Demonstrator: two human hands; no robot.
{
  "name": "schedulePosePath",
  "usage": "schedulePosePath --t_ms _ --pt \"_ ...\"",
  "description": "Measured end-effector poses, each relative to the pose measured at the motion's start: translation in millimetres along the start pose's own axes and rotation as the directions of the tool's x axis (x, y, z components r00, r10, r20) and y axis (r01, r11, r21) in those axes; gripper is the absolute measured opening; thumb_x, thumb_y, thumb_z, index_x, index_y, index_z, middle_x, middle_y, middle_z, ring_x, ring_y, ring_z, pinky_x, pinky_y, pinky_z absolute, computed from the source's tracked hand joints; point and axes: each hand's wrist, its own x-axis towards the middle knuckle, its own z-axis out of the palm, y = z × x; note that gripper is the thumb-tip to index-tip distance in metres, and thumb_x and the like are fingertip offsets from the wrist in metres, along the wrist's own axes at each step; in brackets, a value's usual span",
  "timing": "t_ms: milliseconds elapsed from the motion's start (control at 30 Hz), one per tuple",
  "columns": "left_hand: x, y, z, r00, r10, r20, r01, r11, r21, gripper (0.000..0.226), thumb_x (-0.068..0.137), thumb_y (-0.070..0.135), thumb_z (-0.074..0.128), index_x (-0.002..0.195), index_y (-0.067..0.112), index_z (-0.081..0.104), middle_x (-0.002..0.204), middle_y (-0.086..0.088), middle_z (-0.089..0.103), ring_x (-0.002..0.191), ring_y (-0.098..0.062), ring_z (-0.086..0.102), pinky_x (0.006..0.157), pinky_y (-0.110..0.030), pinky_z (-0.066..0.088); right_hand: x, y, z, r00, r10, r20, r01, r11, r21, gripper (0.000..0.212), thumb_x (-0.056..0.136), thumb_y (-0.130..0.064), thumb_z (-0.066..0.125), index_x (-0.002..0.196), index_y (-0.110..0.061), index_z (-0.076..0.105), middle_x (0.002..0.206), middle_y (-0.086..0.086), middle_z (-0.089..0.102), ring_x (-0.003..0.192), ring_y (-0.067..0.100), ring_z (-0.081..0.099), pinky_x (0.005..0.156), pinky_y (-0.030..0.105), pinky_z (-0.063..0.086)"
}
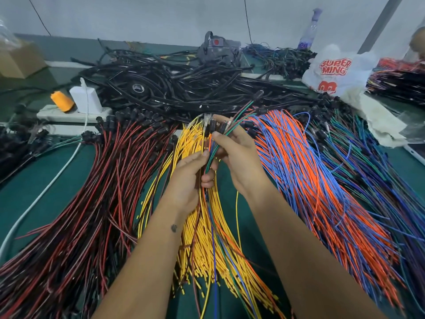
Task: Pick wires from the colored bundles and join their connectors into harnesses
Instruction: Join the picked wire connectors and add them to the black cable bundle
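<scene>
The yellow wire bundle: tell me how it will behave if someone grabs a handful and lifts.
The yellow wire bundle will probably flop and droop, since its thin strands already curve and fan across the green table. Strands look loose and untied, so some would likely slip out. It probably snags on the red-and-black bundle beside it.

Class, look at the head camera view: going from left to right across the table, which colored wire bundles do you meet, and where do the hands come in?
Red-and-black bundle → yellow bundle, with the left hand and right hand gripping a few mixed wires above it → orange-and-blue bundle → dark blue-and-green bundle.
</scene>
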Motion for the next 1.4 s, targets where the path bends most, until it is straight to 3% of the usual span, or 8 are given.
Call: schedulePosePath --t_ms 167,333,533,767,867,967,1167,1400 --pt "0 0 -1 1.000 -0.016 0.001 0.016 1.000 -0.016 0.019 0.098 0.017 0.046 0.091 0.009 0.061 0.062 0.000 0.053 0.043 -0.005 0.035 0.039 -0.014 0.030 -1 3 -3 0.998 -0.056 0.025 0.054 0.997 0.061 0.047 0.092 -0.005 0.057 0.126 -0.037 0.059 0.080 0.010 0.045 0.067 0.028 0.041 0.053 0.035 0.045" --pt "-1 0 0 0.999 -0.036 -0.004 0.036 0.999 -0.010 0.020 0.098 0.022 0.045 0.101 0.006 0.058 0.059 0.001 0.051 0.042 -0.005 0.033 0.039 -0.014 0.026 2 4 -6 0.995 -0.096 0.006 0.096 0.995 0.025 0.031 0.088 -0.004 0.062 0.114 -0.020 0.065 0.081 0.009 0.053 0.078 0.033 0.046 0.068 0.047 0.044" --pt "-1 -3 5 0.995 0.048 -0.084 -0.040 0.994 0.104 0.026 0.099 0.038 0.044 0.093 0.018 0.060 0.057 0.003 0.049 0.040 -0.003 0.028 0.039 -0.015 0.022 4 3 -1 0.991 -0.130 0.039 0.128 0.991 0.044 0.039 0.086 0.002 0.061 0.112 -0.027 0.066 0.090 0.002 0.059 0.080 0.015 0.052 0.066 0.026 0.046" --pt "-2 -6 7 0.986 0.148 -0.072 -0.129 0.966 0.223 0.025 0.104 0.030 0.035 0.083 0.025 0.047 0.052 0.002 0.045 0.038 -0.005 0.023 0.038 -0.016 0.020 6 1 2 0.988 -0.154 0.031 0.154 0.988 0.009 0.033 0.086 0.002 0.064 0.103 -0.025 0.069 0.089 -0.004 0.064 0.082 0.007 0.057 0.078 0.027 0.047" --pt "-3 -6 10 0.981 0.178 -0.076 -0.151 0.950 0.274 0.033 0.105 0.029 0.034 0.074 0.031 0.045 0.056 0.000 0.054 0.039 -0.007 0.029 0.040 -0.017 0.024 5 1 2 0.992 -0.129 0.020 0.129 0.992 0.000 0.030 0.087 -0.001 0.063 0.101 -0.027 0.069 0.088 0.001 0.064 0.077 0.013 0.057 0.064 0.031 0.049" --pt "-4 -6 12 0.972 0.188 -0.141 -0.148 0.956 0.253 0.037 0.103 0.022 0.040 0.074 0.028 0.063 0.065 0.005 0.065 0.047 -0.009 0.050 0.044 -0.020 0.040 4 0 0 0.995 -0.095 -0.006 0.095 0.995 -0.028 0.028 0.088 -0.003 0.062 0.098 -0.028 0.067 0.073 -0.007 0.060 0.062 0.008 0.056 0.044 0.021 0.042" --pt "-5 -2 12 0.985 0.118 -0.125 -0.097 0.981 0.167 0.034 0.100 0.012 0.045 0.080 0.018 0.072 0.076 -0.009 0.071 0.059 -0.015 0.062 0.053 -0.023 0.051 5 1 -12 0.995 -0.075 0.062 0.079 0.994 -0.075 0.027 0.090 -0.001 0.060 0.099 -0.026 0.063 0.073 -0.001 0.059 0.056 0.011 0.054 0.044 0.021 0.043" --pt "-6 -2 13 0.986 0.108 -0.128 -0.074 0.965 0.252 0.042 0.099 0.012 0.045 0.075 0.030 0.075 0.075 -0.008 0.071 0.056 -0.014 0.060 0.052 -0.022 0.049 5 1 -19 0.984 -0.041 0.173 0.044 0.999 -0.017 0.033 0.092 -0.002 0.056 0.113 -0.027 0.064 0.094 0.012 0.057 0.065 0.013 0.055 0.048 0.025 0.045"
